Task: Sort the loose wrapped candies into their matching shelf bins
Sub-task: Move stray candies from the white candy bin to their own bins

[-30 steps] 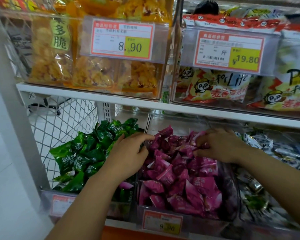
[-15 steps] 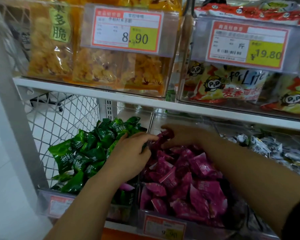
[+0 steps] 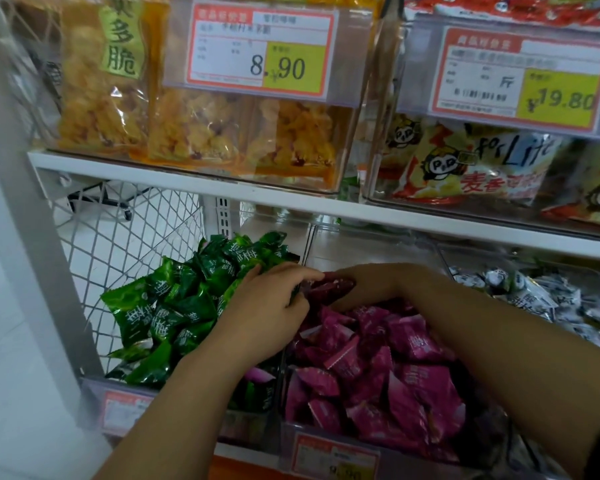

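One candy between right fingers

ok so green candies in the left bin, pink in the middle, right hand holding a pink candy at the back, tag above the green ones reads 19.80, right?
No. The head view shows the price tag above the green candies reading 8.90; 19.80 is on the other tag, further right. Rest holds: pink candies in the middle bin, right hand holding a pink candy at the back.
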